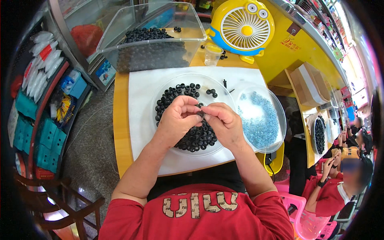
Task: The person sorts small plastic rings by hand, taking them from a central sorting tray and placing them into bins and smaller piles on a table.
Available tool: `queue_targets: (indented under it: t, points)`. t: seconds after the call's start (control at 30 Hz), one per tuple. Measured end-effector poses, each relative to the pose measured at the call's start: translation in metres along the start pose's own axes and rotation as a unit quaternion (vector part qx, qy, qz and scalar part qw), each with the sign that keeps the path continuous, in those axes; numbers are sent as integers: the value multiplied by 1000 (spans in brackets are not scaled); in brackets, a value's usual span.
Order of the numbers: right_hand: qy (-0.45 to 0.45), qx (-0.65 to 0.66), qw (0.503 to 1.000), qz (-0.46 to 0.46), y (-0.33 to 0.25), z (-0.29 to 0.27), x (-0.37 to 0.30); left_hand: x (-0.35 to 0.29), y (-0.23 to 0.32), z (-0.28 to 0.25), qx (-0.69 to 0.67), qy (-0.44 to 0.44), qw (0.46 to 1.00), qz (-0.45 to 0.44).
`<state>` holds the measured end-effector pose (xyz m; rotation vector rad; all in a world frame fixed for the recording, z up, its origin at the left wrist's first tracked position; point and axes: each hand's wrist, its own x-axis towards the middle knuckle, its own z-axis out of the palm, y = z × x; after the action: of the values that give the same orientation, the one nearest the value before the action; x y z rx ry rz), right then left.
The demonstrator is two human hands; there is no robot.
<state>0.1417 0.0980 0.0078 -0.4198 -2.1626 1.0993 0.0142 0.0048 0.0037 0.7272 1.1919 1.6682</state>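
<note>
My left hand (179,121) and right hand (222,121) pinch a small black piece (201,114) above the round clear plastic tray (225,95) of ring-shaped black beads (197,140); a round clear dish (284,127) of pale-blue bits (262,134) sits at the wooden table's (121,128) right edge.

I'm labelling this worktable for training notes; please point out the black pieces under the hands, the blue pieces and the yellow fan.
Black pieces (197,138): head view, near part of the pile.
Blue pieces (262,134): head view, lower part of the spread.
Yellow fan (247,30): head view, the round hub.
</note>
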Motion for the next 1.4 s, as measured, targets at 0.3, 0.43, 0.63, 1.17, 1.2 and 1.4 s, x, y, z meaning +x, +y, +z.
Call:
queue_targets:
  t: [0.3,0.43,0.63,1.17,1.2,1.4]
  points:
    - [2,-10,999,-38,-2,5,-4,-1,1,-3,-50,-2,999,-10]
    - [4,-63,997,-53,-6,8,-3,-2,0,-2,-89,7,996,-14]
    - [21,-186,970,-158,-1,4,1,-1,-2,0,-90,8,995,-30]
    - [-14,-206,957,-206,-10,-11,5,-6,-2,-3,-38,-41,997,-51]
    - [-13,-206,957,-206,-10,-11,5,-6,-1,-3,-37,-41,997,-51]
    - [-60,-96,990,-88,-9,-17,3,-6,2,0,-24,-35,997,-57]
